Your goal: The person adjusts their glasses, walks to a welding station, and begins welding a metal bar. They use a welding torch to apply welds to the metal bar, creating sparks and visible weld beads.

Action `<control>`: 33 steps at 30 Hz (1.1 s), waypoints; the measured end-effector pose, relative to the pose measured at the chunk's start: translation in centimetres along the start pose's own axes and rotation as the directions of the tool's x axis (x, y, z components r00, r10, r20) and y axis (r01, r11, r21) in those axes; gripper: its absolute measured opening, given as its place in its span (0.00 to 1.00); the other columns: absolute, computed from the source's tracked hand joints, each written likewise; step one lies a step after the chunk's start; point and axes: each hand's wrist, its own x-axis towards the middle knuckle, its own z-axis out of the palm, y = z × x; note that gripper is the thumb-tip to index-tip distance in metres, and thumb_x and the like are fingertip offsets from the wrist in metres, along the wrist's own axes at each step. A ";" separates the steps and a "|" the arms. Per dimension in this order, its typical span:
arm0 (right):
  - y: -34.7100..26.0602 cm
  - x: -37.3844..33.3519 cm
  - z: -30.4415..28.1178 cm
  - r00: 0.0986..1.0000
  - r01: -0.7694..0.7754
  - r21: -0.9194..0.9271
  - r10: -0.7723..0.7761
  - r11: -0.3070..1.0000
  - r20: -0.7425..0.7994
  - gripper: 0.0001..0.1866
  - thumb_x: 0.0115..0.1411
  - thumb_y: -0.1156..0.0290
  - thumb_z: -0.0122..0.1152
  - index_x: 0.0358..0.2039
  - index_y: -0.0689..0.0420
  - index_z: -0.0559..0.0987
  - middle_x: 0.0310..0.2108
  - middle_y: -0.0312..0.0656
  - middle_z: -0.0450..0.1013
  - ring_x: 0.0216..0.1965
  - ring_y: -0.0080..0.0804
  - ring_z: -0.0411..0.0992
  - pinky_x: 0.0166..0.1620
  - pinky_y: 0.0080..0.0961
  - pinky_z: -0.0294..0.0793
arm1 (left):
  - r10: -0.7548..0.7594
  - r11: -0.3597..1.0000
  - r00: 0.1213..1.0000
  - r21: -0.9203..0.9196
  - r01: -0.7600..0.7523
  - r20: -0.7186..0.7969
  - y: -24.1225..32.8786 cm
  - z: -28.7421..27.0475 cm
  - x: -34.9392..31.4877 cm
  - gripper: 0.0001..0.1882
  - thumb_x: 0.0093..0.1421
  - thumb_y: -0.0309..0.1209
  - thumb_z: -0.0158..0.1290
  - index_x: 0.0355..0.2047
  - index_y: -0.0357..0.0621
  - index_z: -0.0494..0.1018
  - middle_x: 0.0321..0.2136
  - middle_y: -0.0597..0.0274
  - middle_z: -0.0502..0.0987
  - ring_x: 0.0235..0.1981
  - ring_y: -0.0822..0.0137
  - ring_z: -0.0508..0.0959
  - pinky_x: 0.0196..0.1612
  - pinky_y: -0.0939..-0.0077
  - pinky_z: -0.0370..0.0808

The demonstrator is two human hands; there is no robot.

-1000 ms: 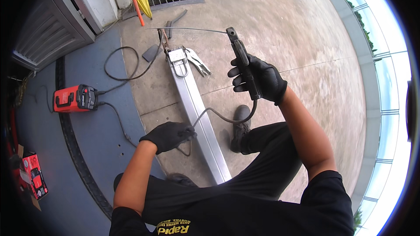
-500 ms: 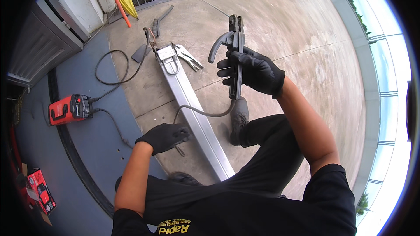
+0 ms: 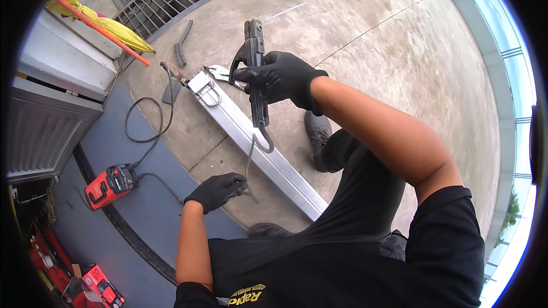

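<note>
Electrode holder | inside right grip | rod one side, cable other

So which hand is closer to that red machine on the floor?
Left. The left hand is to the right of the red machine, not touching it; the right hand, gripping the black holder, is farther right and farther forward.

A red boxy machine sits on the blue floor; right of that floor's edge, a long silver metal beam stretches over grey concrete, a dark curved brush beyond its far end.
</note>
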 end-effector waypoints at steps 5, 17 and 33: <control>0.5 0.8 0.5 0.997 -0.009 -0.054 0.005 0.999 -0.076 0.24 0.52 0.58 0.77 0.37 0.65 0.78 0.26 0.43 0.78 0.23 0.26 0.76 0.27 0.23 0.77 | -0.050 0.997 0.998 -0.051 0.052 0.037 -0.4 0.2 0.3 0.18 0.72 0.37 0.51 0.55 0.40 0.74 0.41 0.57 0.82 0.40 0.68 0.82 0.47 0.72 0.77; 0.9 1.0 0.1 1.000 0.000 -0.016 0.000 1.000 0.007 0.27 0.55 0.64 0.76 0.45 0.67 0.71 0.34 0.47 0.78 0.32 0.28 0.80 0.32 0.22 0.81 | -0.027 0.997 0.999 -0.078 0.029 0.020 0.3 0.7 0.3 0.20 0.70 0.44 0.51 0.52 0.41 0.76 0.37 0.55 0.83 0.38 0.66 0.83 0.45 0.70 0.77; 2.6 1.9 -2.0 0.998 -0.037 -0.070 0.041 0.997 0.053 0.36 0.58 0.34 0.61 0.48 0.57 0.75 0.35 0.37 0.71 0.37 0.29 0.74 0.46 0.31 0.75 | -0.104 0.975 0.994 0.197 0.107 -0.023 1.8 0.3 0.2 0.27 0.68 0.58 0.45 0.52 0.52 0.76 0.41 0.57 0.83 0.35 0.58 0.82 0.47 0.62 0.75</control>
